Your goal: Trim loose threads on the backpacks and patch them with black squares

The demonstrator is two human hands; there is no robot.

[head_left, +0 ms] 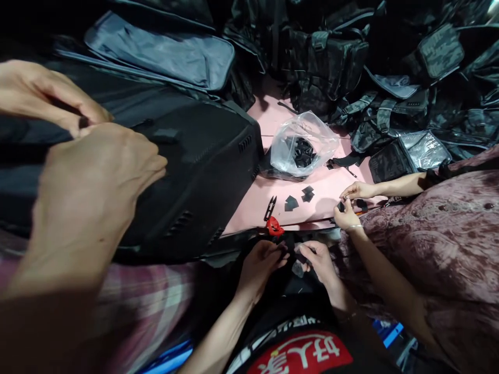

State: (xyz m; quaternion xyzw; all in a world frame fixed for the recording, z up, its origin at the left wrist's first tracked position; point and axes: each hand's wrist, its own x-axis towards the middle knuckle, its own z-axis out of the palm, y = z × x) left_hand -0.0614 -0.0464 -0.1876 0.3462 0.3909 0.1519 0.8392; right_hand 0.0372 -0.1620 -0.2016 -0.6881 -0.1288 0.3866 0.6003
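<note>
Smooth pink tabletop (249,210), edge at twelve o'clock, is lying partly open; right hand (319,259) pinching thin scraps (298,269), left hand (263,257)'s grip unclear

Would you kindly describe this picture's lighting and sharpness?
Head view, lighting: pink tabletop bright, upper-left corner nearly black, highlights on the clear plastic bag; head view, sharpness: the co-worker's forearm at lower left soft, detail at the wearer's left hand unclear.

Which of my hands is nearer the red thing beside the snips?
Left. Your left hand is just below the red thing in view; your right hand is below, farther right.
</note>
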